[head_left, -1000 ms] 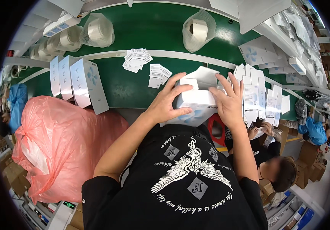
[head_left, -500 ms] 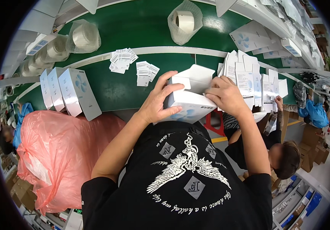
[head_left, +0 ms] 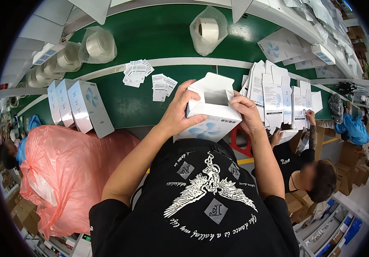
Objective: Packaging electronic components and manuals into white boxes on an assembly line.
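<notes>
Closest in, a black T-shirt (head_left: 210, 214) with a white winged print filled the lower middle, and both forearms reached forward past it. Just beyond the waist, at the bench's near edge, the hands held a white box (head_left: 214, 115) with a blue fan picture on its front, its open end turned up and away and a flap standing at the back. The left hand (head_left: 176, 113) gripped the box's left side, thumb along the front and fingers over the upper edge; the right hand (head_left: 248, 115) held the right side near its upper corner, fingers bent close together. To the left bulged a big pink plastic bag (head_left: 73, 171); to the right, a co-worker (head_left: 291, 165) in a dark top had one hand at some printed flat cartons (head_left: 274, 96). Those cartons lay overlapping on the green bench (head_left: 126, 109). Across on its left side stood three fan-printed boxes (head_left: 79, 107) in a row, and between the two groups lay two piles of label cards (head_left: 137, 73). Farther back, past a white rail (head_left: 180, 62), one bubble-wrapped roll (head_left: 210, 31) sat near the middle, with more wrapped rolls (head_left: 98, 46) at the left.
</notes>
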Tool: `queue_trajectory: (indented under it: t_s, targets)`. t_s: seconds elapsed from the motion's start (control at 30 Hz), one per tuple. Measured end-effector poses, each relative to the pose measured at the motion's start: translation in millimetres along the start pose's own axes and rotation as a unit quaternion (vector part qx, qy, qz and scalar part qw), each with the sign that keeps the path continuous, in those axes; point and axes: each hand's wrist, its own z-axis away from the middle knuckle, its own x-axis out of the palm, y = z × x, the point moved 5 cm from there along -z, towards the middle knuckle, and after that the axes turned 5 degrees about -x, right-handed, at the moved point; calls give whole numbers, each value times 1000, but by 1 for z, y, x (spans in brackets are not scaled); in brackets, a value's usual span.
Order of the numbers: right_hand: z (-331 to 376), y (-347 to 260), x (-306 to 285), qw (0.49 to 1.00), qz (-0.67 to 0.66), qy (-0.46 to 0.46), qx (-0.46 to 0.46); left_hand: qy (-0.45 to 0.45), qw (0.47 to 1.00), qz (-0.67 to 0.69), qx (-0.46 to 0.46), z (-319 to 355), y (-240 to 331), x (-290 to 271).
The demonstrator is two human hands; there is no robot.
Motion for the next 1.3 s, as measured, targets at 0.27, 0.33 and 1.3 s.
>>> queue_trajectory:
  t_s: [0.27,0.33,1.3]
  targets:
    - [8,-20,5,969,237,30,57,-70,997,31,25,-2,9,22]
    - [11,-31,17,989,122,50,60,-73,996,31,28,1,6,25]
    - [-1,-343,47,881,199,204,-378,81,907,153,384,-37,265,-82]
